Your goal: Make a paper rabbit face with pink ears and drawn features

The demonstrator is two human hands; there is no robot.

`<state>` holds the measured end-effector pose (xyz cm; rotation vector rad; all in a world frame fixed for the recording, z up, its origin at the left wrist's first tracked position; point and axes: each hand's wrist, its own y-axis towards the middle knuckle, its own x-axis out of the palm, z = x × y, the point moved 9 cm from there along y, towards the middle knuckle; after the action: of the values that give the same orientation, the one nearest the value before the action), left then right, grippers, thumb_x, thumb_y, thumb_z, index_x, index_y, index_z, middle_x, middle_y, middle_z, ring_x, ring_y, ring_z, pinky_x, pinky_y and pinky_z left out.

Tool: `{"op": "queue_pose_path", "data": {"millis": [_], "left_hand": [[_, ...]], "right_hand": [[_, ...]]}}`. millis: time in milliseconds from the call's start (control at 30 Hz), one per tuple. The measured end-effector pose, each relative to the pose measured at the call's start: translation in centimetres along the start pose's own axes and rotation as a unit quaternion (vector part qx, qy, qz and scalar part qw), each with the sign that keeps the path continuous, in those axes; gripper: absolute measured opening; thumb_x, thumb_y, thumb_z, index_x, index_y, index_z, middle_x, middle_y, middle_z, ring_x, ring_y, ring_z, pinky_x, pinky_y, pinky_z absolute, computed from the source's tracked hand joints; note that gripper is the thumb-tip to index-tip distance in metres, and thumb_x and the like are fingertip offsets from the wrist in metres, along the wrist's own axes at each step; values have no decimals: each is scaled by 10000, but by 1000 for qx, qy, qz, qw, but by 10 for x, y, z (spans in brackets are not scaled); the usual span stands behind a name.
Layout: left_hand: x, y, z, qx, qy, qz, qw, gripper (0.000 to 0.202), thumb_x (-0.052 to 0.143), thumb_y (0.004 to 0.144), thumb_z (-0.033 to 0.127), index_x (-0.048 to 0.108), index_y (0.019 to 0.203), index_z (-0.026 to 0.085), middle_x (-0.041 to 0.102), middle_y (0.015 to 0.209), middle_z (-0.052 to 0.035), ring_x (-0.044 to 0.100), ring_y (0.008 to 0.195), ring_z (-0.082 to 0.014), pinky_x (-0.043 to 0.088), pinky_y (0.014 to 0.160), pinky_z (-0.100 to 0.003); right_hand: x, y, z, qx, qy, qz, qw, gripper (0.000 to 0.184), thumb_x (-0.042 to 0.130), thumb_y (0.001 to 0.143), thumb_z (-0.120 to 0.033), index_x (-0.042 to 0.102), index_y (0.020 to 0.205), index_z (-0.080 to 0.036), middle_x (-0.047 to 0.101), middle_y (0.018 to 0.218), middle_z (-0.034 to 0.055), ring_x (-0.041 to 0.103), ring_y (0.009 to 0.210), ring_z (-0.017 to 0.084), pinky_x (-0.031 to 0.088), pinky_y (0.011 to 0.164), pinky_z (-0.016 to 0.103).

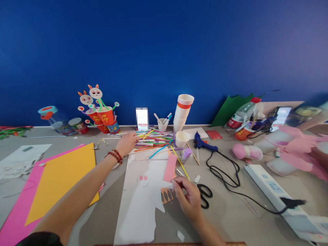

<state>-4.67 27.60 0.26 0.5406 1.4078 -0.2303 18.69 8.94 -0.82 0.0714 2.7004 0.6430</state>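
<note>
My left hand [127, 144], with a red bead bracelet [115, 156] at the wrist, reaches to the left edge of a pile of coloured pens [156, 138]. Its fingers are bent and close together; what lies under them is hidden. Over the right edge of a cut white paper sheet [139, 208], my right hand [188, 196] has its fingers curled in a pinch. Anything between those fingertips is too small to make out. Near them lie a pink paper strip [170, 167] and an orange paper piece [167, 195] with oval shapes. A small white disc [142, 180] with two pink spots rests on the sheet.
Black-handled scissors [205, 194] lie right of my right hand. Further right are a blue glue gun [205, 142], its cord and a power strip [271, 186]. Stacked paper cups [183, 111] stand behind. Yellow card [66, 177] lies left. Another person's hand [320, 159] is at far right.
</note>
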Motion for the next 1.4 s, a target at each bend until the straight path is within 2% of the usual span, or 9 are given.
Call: {"op": "queue_pose_path", "data": {"millis": [100,167,233,333,467,667,867,1167,1400], "left_hand": [[1,-4,-13,-14,-20,-2,1000,287,451,807,36,666,704,196,636,871,-33,610,813,-178,462,747,-283],[2,-5,-20,-27,-22,9,999,283,445,820,48,677,766,199,633,911,-40,612,859,-188,467,773,-291],[3,-5,-22,-35,-19,21,999,258,453,856,92,683,904,198,624,983,-60,602,933,-213,466,818,-315],[7,0,-18,-28,-13,19,999,227,478,894,168,668,1012,204,609,1019,-73,591,954,-231,462,831,-337],[9,6,-9,-14,-8,3,1000,215,464,912,179,668,973,208,608,967,-65,592,925,-223,454,829,-336],[10,6,0,7,8,-22,1000,98,568,849,186,661,872,202,610,909,-63,589,923,-238,445,820,-348],[12,8,6,23,15,-33,999,80,593,841,178,669,855,196,625,908,-73,583,938,-252,434,824,-358],[-7,2,19,49,0,-2,999,121,541,922,275,622,937,187,642,950,-77,543,994,-261,407,901,-390],[-6,-11,15,43,-13,19,999,96,530,918,201,620,947,182,661,949,-71,550,1000,-247,403,935,-388]], "right_hand": [[-2,1,-1,-2,-1,9,1000,210,494,947,-234,579,761,-186,549,613,-15,518,541,125,406,544,232],[-3,1,1,2,-4,15,1000,211,498,947,-242,583,763,-185,542,603,-19,509,532,123,402,539,231],[-4,1,4,11,-5,19,1000,221,500,949,-253,581,755,-185,525,587,-26,492,516,120,393,527,231],[-4,1,7,19,-4,23,1000,232,501,949,-265,578,744,-186,513,584,-27,482,513,119,392,523,232],[-5,1,10,32,-3,27,999,219,506,945,-269,595,765,-182,525,593,-22,487,511,119,392,513,232],[-9,3,6,47,8,37,998,227,511,938,-284,594,751,-185,541,595,-12,493,506,124,384,484,230],[-9,1,9,49,4,33,998,234,498,954,-304,595,777,-186,534,599,-12,487,515,127,385,497,235],[-10,-1,14,54,9,36,998,219,515,951,-303,600,789,-183,527,597,-21,486,515,122,391,506,234],[-3,0,14,62,14,12,998,240,508,950,-324,587,772,-183,509,585,-24,459,490,117,358,462,228]]}}
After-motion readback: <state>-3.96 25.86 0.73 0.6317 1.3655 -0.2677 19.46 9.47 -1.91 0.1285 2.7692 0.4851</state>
